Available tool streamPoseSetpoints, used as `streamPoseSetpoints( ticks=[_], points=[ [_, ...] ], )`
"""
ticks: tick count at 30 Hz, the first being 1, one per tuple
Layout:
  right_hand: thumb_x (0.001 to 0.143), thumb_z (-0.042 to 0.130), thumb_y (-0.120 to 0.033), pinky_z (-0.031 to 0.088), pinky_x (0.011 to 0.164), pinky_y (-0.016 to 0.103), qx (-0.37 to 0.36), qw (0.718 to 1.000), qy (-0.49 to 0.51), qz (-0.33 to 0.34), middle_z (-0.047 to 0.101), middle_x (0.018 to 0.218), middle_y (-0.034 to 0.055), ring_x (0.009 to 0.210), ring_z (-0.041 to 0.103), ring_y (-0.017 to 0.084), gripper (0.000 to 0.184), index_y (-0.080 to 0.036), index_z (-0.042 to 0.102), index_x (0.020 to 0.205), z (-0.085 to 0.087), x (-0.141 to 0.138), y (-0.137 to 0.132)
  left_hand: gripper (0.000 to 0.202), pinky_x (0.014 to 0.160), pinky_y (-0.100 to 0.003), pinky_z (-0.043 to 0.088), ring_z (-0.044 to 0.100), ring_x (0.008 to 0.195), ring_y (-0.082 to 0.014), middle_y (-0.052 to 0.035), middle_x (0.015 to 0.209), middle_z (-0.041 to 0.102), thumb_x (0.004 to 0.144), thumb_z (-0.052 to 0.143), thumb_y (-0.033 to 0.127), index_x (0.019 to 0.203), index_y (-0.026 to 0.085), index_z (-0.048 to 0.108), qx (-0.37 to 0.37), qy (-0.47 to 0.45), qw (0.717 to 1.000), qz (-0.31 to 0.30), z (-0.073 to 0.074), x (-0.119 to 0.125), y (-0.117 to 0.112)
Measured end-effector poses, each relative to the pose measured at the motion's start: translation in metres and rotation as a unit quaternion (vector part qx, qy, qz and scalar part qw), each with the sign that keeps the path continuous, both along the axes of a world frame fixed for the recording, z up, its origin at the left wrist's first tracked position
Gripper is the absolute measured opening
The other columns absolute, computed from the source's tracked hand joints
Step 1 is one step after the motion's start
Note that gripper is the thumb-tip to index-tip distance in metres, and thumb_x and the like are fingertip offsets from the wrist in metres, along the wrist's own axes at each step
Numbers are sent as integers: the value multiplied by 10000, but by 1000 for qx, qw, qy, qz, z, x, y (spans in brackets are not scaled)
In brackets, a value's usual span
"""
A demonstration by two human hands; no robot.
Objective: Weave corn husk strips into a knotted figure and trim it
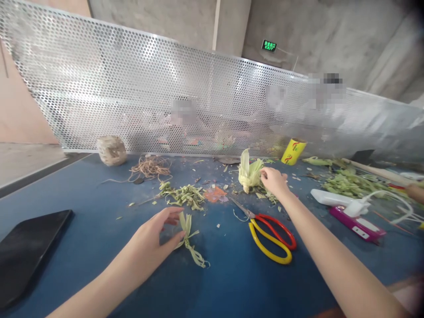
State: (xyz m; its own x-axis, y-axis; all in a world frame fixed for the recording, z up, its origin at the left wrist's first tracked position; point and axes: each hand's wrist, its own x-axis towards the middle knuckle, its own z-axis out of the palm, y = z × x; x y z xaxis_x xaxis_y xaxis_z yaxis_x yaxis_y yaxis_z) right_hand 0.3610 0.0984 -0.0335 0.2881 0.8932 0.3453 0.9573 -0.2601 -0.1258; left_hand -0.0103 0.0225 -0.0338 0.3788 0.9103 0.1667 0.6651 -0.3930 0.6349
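My left hand [162, 232] pinches a knotted strip of pale green corn husk [187, 238] between thumb and fingers, its loose ends spreading over the blue table. Farther away, my right hand [275, 180] reaches to a bunch of pale corn husks [248, 173], fingertips closed at its right edge. Scissors [270, 236] with one red and one yellow handle lie between my arms, blades pointing to the far left. Beyond my left hand is a small heap of knotted husk pieces [187, 195]. The fingertips of my right hand are partly hidden.
A perforated metal screen [132, 84] borders the table's far side. Tangled twine [150, 168] and a wrapped roll [111, 150] lie far left, a black tablet-like slab [31, 251] near left. A yellow tube [293, 151], purple power strip [357, 224] and another person's hand [415, 193] are right.
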Motion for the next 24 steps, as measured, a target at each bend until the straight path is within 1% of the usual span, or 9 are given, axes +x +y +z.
streamPoseSetpoints(
  ticks=[1,3,4,7,9,12,19,22,24],
  points=[
    [844,413,-247,341,841,445,14,1000,2,12,585,1083,116,1034,499,272,264,-167,564,1046,-1,-4,3,402,830,-366,464,579,954,-225,-61,998,631,749,488,420,1094,215,472,0,-1,1000,-1,0,0,0],
    [796,490,-329,316,853,441,23,998,8,49,557,1155,99,1083,459,296,307,-202,564,1065,-2,-13,9,404,826,-364,466,585,939,-225,-58,992,635,745,487,426,1090,216,480,1,-2,1000,5,1,1,1],
    [786,504,-356,319,848,437,17,998,16,65,571,1138,86,1070,469,297,288,-214,591,1021,-2,-16,11,404,824,-367,467,588,931,-227,-59,988,637,743,488,431,1086,217,485,2,-1,1000,12,2,2,1],
    [798,502,-381,363,832,414,-10,994,54,93,614,1049,49,1004,519,264,234,-225,632,914,-4,-21,15,396,820,-370,471,594,917,-233,-62,983,645,737,487,442,1064,220,506,13,-2,999,29,5,2,1],
    [819,501,-360,413,814,398,-32,991,80,100,593,1055,50,965,540,227,245,-199,599,977,-6,-20,17,382,807,-361,479,601,904,-233,-60,981,651,735,487,447,1041,223,529,24,-6,999,34,9,2,1],
    [850,482,-305,467,780,379,-55,987,115,97,537,1103,69,932,550,186,285,-154,517,1089,-6,-17,19,363,787,-336,492,614,871,-226,-51,969,663,726,492,457,999,230,566,39,-10,998,40,15,3,0],
    [849,484,-301,473,774,381,-37,984,165,55,533,1103,68,931,552,190,295,-149,507,1101,-3,-19,26,300,795,-320,488,625,847,-215,-16,994,661,724,502,450,944,263,584,63,-28,995,68,23,3,5],
    [849,485,-302,475,770,381,-10,983,174,49,529,1107,68,931,552,190,303,-145,500,1107,-3,-21,23,296,768,-339,490,610,864,-224,-15,1012,649,742,480,449,959,273,578,71,8,995,73,26,4,6],
    [845,482,-320,464,769,382,12,983,176,47,574,1032,59,898,564,194,270,-140,552,1034,-2,-20,19,275,741,-350,488,598,869,-230,-14,998,646,762,456,432,946,274,584,86,48,993,59,31,9,7]
  ],
)
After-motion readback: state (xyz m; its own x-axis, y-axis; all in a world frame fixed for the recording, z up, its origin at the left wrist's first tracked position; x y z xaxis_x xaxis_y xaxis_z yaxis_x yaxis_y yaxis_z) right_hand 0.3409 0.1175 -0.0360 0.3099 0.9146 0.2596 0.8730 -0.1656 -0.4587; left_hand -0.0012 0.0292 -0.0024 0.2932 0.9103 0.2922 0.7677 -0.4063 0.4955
